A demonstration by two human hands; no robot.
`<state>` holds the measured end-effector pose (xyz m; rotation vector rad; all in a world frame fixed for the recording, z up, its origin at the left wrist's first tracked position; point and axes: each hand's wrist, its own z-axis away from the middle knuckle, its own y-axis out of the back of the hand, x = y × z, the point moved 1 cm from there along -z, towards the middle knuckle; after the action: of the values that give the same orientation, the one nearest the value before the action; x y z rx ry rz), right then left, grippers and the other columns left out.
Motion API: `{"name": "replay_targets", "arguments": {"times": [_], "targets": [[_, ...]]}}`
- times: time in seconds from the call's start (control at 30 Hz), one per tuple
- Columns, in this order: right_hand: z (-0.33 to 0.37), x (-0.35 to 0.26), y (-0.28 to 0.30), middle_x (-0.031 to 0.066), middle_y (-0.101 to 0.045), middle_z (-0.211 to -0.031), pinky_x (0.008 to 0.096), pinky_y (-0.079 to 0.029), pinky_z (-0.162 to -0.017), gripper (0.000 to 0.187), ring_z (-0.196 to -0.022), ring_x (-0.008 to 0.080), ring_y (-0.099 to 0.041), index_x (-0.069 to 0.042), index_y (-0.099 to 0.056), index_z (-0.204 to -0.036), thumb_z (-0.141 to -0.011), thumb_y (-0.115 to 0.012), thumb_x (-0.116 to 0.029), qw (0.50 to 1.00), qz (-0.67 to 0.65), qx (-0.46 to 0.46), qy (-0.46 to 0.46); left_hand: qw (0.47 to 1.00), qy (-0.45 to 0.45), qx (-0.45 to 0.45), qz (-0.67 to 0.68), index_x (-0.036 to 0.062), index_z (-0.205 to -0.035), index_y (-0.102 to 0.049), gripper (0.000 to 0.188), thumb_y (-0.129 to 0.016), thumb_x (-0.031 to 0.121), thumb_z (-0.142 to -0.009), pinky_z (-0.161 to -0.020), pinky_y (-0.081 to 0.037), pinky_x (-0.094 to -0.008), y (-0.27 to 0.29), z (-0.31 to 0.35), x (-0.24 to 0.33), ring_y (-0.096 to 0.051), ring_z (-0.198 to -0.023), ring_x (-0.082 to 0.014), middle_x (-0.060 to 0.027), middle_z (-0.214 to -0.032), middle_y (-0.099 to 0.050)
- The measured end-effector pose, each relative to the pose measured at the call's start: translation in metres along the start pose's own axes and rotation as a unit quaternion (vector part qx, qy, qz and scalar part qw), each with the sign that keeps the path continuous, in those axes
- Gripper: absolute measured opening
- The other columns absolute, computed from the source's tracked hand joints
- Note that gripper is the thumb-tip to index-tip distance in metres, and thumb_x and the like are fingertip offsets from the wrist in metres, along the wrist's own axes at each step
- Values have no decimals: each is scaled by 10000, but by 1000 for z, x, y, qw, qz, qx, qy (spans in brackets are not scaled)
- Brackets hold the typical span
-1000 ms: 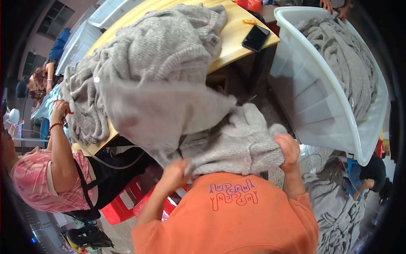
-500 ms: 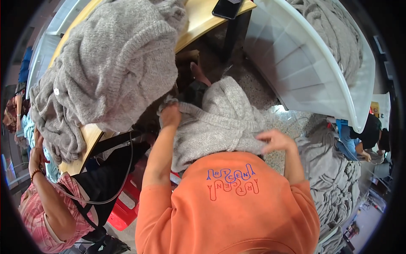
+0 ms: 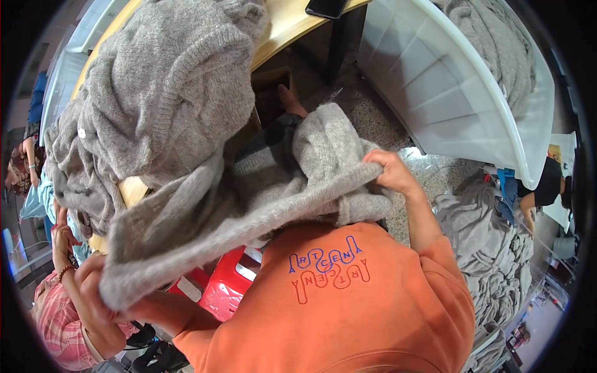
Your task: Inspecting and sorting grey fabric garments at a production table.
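Note:
A grey knitted garment (image 3: 273, 217), perhaps a sweater, is stretched across my lap with its thick edge pulled into a slanting line. My left hand (image 3: 99, 289) grips one end of that edge, low at the left, beside another person's arm. At the higher right end, my right hand (image 3: 388, 171) is closed on the same edge. The garment's body sags between my hands, and part of it lies bunched over my knees. A large heap of grey knitwear (image 3: 168, 93) covers the wooden table (image 3: 286, 37) in front of me at the left.
A black phone (image 3: 326, 7) lies on the table's edge. A translucent bin (image 3: 423, 81) with grey knits stands at the far right. More grey knitwear (image 3: 491, 267) is piled on the right. A red stool (image 3: 224, 289) is below me; a person in pink plaid (image 3: 62, 314) is at the left.
My left hand has swung down and out to the left, drawing the garment's edge with it. My right hand has risen and taken hold of the edge. The garment is now spread wide.

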<state>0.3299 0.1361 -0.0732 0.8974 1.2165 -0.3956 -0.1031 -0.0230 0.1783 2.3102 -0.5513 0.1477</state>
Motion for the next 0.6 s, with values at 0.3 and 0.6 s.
{"name": "replay_targets", "arguments": {"times": [0.3, 0.6], "targets": [[46, -101, 37, 10, -547, -694, 219, -407, -585, 374, -645, 86, -507, 13, -521, -949, -666, -708, -145, 918, -279, 250, 131, 978, -174, 83, 78, 33, -807, -461, 244, -522, 173, -618, -573, -299, -326, -144, -60, 105, -416, -646, -203, -113, -792, -455], [14, -114, -5, 52, -589, -619, 258, -404, -503, 220, -539, 130, -558, -22, -626, -795, -613, -720, -99, 965, -212, 102, 111, 971, -165, -148, 91, 41, -774, -534, 227, -609, 136, -582, -509, -374, -285, -254, -14, 146, -514, -609, -190, -66, -683, -526]]}}
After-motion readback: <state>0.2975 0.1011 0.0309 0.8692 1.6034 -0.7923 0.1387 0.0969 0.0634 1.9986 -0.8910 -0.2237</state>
